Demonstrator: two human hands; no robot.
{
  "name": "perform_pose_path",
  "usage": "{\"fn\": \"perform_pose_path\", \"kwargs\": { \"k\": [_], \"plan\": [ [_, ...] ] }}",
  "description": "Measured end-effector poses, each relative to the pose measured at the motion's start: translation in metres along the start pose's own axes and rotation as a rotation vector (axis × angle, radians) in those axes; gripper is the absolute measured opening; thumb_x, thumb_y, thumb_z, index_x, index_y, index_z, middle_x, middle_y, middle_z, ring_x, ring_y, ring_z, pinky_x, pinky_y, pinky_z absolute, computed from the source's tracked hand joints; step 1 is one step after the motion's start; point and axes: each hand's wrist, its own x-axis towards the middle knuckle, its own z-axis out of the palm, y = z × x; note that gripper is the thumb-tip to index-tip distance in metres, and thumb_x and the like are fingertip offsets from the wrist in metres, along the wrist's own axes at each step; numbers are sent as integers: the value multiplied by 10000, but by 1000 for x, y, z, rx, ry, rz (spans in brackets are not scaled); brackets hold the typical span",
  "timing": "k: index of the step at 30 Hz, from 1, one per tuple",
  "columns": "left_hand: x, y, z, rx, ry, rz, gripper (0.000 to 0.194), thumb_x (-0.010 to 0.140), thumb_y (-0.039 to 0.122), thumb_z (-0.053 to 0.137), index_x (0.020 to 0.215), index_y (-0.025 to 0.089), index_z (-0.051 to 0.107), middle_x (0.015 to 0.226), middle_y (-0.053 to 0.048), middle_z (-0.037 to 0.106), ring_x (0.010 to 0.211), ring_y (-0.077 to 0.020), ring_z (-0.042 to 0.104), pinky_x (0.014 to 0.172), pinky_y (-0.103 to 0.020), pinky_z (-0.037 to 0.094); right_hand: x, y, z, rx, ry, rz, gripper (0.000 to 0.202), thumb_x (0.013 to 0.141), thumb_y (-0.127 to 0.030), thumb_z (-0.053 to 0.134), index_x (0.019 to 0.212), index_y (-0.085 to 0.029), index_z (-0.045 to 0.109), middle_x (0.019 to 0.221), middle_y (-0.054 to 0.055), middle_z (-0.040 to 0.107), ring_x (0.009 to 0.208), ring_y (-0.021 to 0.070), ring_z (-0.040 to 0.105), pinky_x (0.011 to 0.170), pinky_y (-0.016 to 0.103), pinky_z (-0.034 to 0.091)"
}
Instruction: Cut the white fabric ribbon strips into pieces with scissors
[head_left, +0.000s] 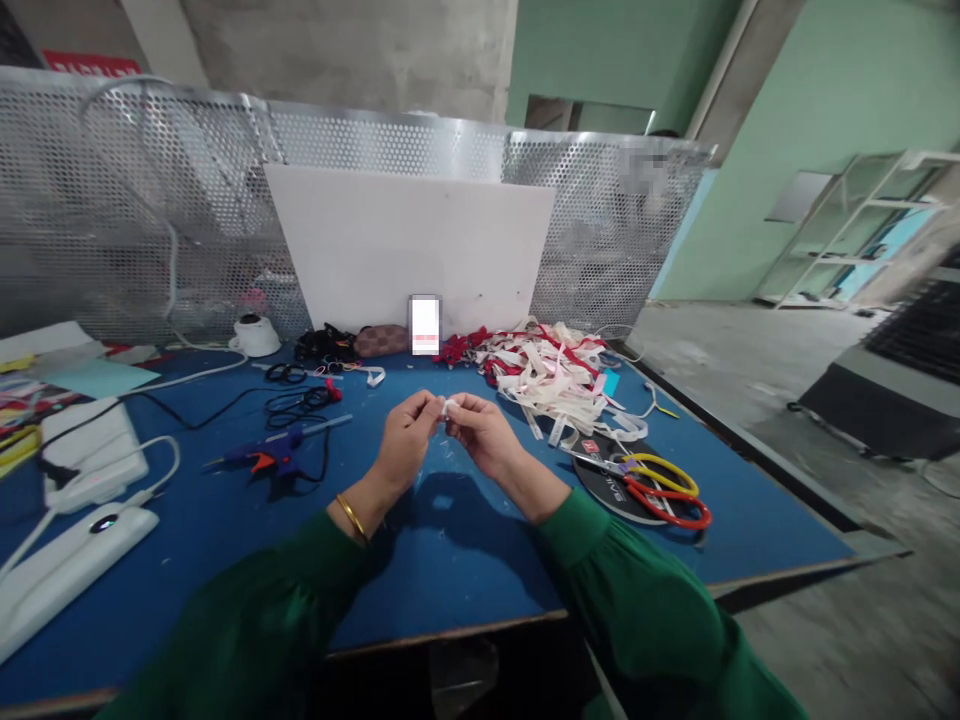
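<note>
I see left hand (407,438) and right hand (486,436) curled nearly closed, together pinching the white piece (448,408) above the table (750,530); I'd keep both pinches light; I'd steady wrists, aligning edges.

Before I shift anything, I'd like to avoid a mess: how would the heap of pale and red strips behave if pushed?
The heap of strips would probably flop and spread rather than slide as one piece, since the strips bend and curl loosely. They look thin, so likely light. Lying crossed over one another, some may snag and drag others along.
</note>
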Motion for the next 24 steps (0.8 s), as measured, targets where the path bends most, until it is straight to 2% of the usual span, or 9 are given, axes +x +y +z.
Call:
{"fn": "perform_pose_path", "kwargs": {
  "k": [5,9,15,18,24],
  "plan": [
    [2,-2,1,-6,99,-42,390,860,448,637,591,195,512,533,45,423,530,-110,365,540,-261,298,1,2,-1,-135,72,-111,267,623,-382,867,770,-203,733,670,-26,648,580,99,503,589,253,373],
    [7,-6,-4,-9,173,-99,382,827,452,649,568,192,544,488,47,421,489,-102,354,513,-261,286,4,1,-5,-232,188,-135,299,654,-448,826,815,-202,773,652,-22,630,577,107,510,568,262,345],
    [18,-15,-15,-39,245,-184,356,744,402,686,515,190,514,465,52,413,460,-87,344,484,-247,279,9,-3,-14,-190,308,-139,352,612,-464,832,827,-190,781,719,-14,634,571,88,504,540,251,326],
    [25,-17,-21,-79,313,-225,328,689,367,695,499,190,495,473,52,428,447,-78,372,467,-237,284,12,-4,-19,-164,347,-143,368,594,-449,829,844,-189,758,685,-17,634,555,89,506,532,248,336],
    [35,-22,-34,-142,427,-271,264,615,331,686,520,192,483,498,70,423,430,-65,370,435,-226,297,15,-5,-24,-185,351,-139,340,599,-408,787,861,-196,735,618,-30,616,534,96,505,541,253,360]
  ]
}}
